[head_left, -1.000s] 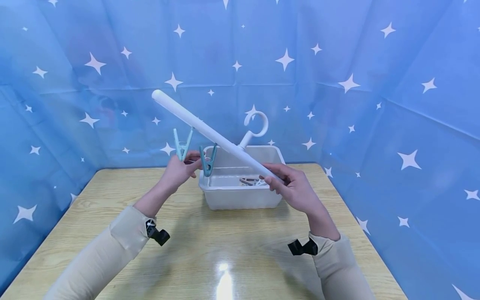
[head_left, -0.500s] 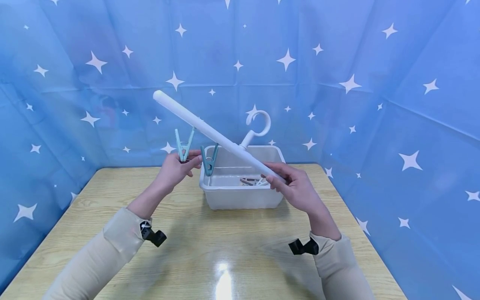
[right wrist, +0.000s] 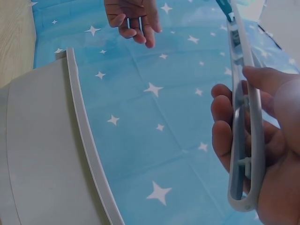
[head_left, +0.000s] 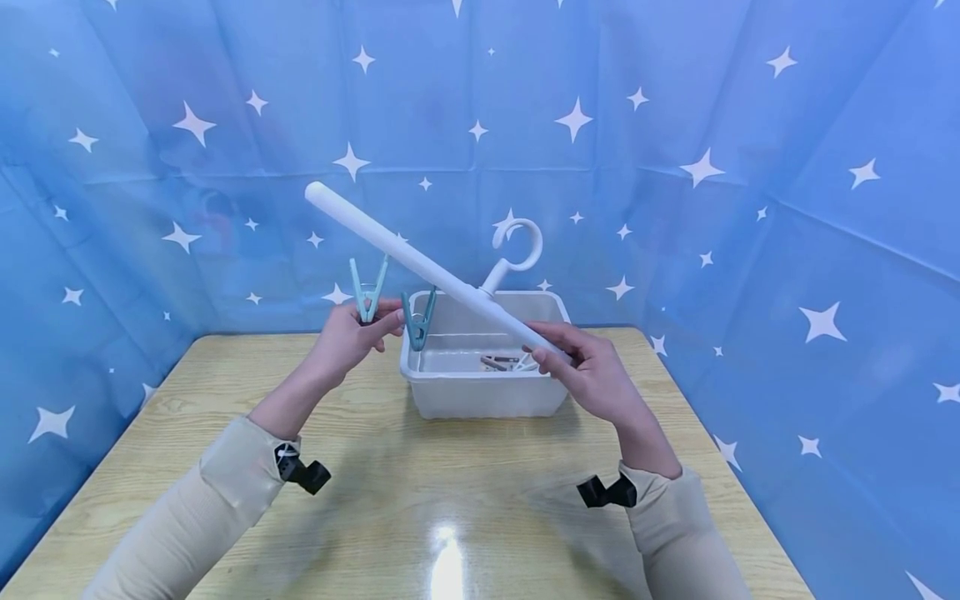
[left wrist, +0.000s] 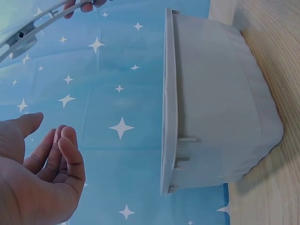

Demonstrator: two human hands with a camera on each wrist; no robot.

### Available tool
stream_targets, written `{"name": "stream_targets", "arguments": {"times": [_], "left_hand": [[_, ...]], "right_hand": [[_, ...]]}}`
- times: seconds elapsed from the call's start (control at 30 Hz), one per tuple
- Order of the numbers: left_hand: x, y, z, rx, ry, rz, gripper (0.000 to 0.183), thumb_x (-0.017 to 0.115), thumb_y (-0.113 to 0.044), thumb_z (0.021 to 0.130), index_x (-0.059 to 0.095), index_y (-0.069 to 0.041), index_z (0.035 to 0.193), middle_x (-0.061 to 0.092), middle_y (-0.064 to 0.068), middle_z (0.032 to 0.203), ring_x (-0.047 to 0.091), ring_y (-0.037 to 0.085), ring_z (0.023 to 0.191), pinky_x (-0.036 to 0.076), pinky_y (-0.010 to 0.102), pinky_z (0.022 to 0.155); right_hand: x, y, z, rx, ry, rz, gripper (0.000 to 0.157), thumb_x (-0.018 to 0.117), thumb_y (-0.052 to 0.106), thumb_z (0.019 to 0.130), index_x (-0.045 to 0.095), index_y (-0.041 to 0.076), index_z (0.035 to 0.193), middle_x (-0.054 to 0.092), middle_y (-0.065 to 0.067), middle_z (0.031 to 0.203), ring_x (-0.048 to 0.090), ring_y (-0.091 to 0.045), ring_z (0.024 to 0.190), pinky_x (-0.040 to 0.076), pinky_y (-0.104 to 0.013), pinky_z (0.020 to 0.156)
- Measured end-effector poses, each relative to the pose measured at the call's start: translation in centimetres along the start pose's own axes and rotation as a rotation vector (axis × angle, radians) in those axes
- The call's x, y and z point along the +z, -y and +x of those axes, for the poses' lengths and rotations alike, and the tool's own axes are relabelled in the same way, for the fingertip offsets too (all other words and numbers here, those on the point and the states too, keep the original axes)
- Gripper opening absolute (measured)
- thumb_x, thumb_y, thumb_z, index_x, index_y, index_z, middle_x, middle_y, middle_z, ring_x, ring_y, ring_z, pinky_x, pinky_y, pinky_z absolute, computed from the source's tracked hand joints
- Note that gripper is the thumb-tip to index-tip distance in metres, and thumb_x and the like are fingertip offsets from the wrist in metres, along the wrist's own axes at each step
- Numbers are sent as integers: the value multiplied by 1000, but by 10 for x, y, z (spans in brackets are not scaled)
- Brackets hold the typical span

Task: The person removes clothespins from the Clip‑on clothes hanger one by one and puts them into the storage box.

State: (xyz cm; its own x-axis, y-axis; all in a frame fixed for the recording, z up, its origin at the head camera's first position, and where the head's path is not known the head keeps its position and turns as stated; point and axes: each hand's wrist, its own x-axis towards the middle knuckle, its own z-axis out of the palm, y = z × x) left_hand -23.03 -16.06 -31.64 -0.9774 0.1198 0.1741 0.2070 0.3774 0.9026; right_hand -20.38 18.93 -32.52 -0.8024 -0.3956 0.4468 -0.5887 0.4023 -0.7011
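My right hand (head_left: 592,375) grips the lower right end of a white clothes hanger (head_left: 442,279), thumb on one side and fingers on the other. The hanger is tilted above the bin, its left end raised and its hook (head_left: 525,242) at the upper right. Beneath its left arm hang two clothespins, one pale mint (head_left: 367,292) and one darker teal (head_left: 418,325). My left hand (head_left: 348,342) is beside the clothespins. In the left wrist view, the left hand (left wrist: 47,173) shows loosely bent fingers with a gap to the thumb, and nothing is in it.
A light grey plastic bin (head_left: 487,402) stands on the wooden table (head_left: 450,483) under the hanger. Inside it lie a few small clothespins (head_left: 498,362), partly hidden by its front wall. A blue star-patterned curtain (head_left: 480,150) surrounds the table's back and sides.
My left hand has drawn slightly left, its fingers away from the teal clothespin. The right hand and the hanger have barely moved.
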Motion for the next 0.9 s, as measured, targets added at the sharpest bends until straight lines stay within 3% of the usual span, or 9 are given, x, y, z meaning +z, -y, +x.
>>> {"name": "stream_targets", "arguments": {"times": [0.17, 0.33, 0.6, 0.9], "left_hand": [[-2, -5, -1, -9, 1, 11, 39, 63, -38, 99, 68, -14, 128, 73, 9, 102, 64, 16, 82, 51, 30, 71], [-4, -8, -3, -29, 15, 26, 38, 63, -39, 99, 68, -16, 127, 73, 5, 99, 61, 20, 75, 47, 29, 70], [-6, -12, -7, -31, 39, -8, 37, 63, -39, 99, 68, -15, 126, 72, 7, 97, 63, 16, 76, 49, 27, 73], [-9, -20, -11, 13, 54, -26, 38, 63, -38, 98, 68, -13, 127, 71, -4, 91, 68, 14, 88, 51, 26, 71]], "right_hand": [[-1, 1, 1, -1, -8, -9, 35, 64, 17, 99, 64, 20, 134, 66, -4, 85, 54, -12, 65, 41, -26, 53], [-1, 1, 0, 2, -16, -10, 35, 64, 18, 99, 64, 21, 133, 67, -5, 85, 53, -11, 64, 40, -26, 53], [-1, 0, -1, 9, -23, -14, 34, 64, 18, 99, 65, 21, 133, 68, -6, 86, 55, -15, 66, 41, -25, 54], [-2, -1, -1, 22, -42, -14, 35, 64, 19, 99, 65, 24, 133, 65, -4, 85, 48, -12, 62, 38, -26, 52]]}}
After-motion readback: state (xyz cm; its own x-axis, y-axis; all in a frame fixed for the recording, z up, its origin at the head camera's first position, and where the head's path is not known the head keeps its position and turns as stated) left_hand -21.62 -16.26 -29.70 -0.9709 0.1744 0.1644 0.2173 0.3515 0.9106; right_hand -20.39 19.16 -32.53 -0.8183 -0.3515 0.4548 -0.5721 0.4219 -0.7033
